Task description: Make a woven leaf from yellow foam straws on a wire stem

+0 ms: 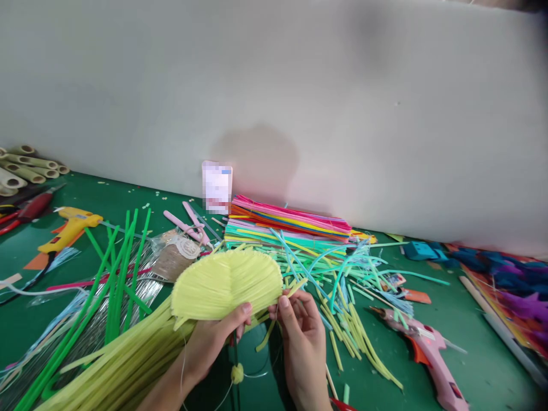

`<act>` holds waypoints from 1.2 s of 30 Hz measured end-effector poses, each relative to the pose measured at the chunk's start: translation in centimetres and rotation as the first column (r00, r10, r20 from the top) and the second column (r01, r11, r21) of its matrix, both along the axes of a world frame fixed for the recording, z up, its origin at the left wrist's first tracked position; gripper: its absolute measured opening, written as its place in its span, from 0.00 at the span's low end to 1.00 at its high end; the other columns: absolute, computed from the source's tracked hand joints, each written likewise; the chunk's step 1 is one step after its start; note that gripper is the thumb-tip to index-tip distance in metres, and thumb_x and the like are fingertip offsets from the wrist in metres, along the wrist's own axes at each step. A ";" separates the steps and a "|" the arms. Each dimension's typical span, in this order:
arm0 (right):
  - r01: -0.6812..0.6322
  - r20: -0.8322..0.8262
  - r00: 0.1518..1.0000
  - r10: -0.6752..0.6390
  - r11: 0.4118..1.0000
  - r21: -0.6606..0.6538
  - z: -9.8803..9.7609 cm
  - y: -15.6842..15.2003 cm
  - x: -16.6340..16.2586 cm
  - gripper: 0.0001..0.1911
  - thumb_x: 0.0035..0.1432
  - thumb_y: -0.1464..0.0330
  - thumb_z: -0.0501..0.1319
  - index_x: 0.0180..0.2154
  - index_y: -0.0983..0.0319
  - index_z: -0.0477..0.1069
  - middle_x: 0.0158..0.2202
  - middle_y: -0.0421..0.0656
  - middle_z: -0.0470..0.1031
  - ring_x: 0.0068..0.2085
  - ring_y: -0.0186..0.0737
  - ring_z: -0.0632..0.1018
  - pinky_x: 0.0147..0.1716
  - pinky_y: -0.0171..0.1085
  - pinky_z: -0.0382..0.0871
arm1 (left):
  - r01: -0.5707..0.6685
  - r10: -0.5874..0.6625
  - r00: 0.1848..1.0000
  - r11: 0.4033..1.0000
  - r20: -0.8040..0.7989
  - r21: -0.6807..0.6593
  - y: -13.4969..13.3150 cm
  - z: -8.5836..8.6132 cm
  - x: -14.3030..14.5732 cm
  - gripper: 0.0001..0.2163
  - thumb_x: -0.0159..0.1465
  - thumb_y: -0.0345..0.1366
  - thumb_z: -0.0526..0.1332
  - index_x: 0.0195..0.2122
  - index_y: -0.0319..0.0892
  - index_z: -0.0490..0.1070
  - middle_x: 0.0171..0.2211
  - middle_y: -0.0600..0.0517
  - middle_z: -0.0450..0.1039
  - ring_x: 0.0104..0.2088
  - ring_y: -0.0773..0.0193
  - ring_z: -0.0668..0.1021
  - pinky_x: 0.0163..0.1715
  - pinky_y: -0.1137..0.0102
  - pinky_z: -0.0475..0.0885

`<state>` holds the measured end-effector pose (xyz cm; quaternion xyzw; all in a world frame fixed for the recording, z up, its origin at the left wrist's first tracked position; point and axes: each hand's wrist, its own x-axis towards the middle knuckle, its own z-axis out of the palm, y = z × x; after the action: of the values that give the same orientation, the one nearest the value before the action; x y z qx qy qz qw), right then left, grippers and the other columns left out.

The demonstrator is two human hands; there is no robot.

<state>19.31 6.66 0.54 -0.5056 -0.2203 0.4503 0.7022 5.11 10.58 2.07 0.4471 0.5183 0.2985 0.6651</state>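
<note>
My left hand (pixel 209 342) grips a pale yellow leaf shape (pixel 226 282) by its lower edge, thumb on top. The leaf looks made of pipe cleaners laid side by side, with a crease down its middle. At the leaf's right end, my right hand (pixel 302 337) is closed in a pinch on a yellow pipe cleaner (pixel 297 287) that sticks out there. A thin wire trails near both hands. Below the leaf hangs a dark stem with a small yellow ball (pixel 237 374) on it. Under my left forearm lies a thick bundle of yellow-green pipe cleaners (pixel 124 359).
A pink glue gun (pixel 428 348) lies at right, a yellow glue gun (pixel 71 228) at left. Behind the leaf are bundled coloured pipe cleaners (pixel 291 222), a twine spool (pixel 175 260) and a phone-like card (pixel 217 187). Loose cut pieces (pixel 355 337) cover the green table. A white wall (pixel 274 85) stands behind.
</note>
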 end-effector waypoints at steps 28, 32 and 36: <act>-0.020 -0.084 0.996 0.013 0.996 -0.085 0.0 -0.1 0.2 0.13 0.50 0.64 0.73 0.37 0.61 0.76 0.34 0.41 0.81 0.35 0.34 0.79 0.37 0.31 0.72 | 0.124 -0.106 0.971 0.990 -0.215 0.072 -0.3 -0.5 0.0 0.19 0.58 0.53 0.60 0.21 0.42 0.71 0.18 0.53 0.68 0.21 0.63 0.71 0.25 0.70 0.68; -0.010 -0.046 0.999 0.005 0.994 -0.108 -0.6 -0.4 0.2 0.13 0.48 0.64 0.73 0.34 0.62 0.77 0.33 0.41 0.80 0.34 0.33 0.78 0.35 0.30 0.71 | 0.190 -0.176 0.963 0.981 -0.205 0.049 0.0 -0.7 -0.3 0.20 0.59 0.55 0.58 0.22 0.42 0.71 0.19 0.54 0.67 0.22 0.63 0.72 0.25 0.71 0.68; -0.028 -0.039 0.999 0.023 0.991 -0.133 -0.5 -0.5 0.1 0.13 0.47 0.63 0.74 0.33 0.62 0.77 0.32 0.41 0.80 0.34 0.34 0.78 0.35 0.30 0.71 | 0.218 -0.207 0.960 0.975 -0.189 0.040 0.2 -0.5 -0.5 0.20 0.59 0.54 0.58 0.22 0.42 0.71 0.18 0.55 0.66 0.22 0.63 0.70 0.26 0.71 0.68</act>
<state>19.43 6.16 0.04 -0.5402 -0.1832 0.4824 0.6647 4.62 10.80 1.53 0.5456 0.5173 0.1983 0.6288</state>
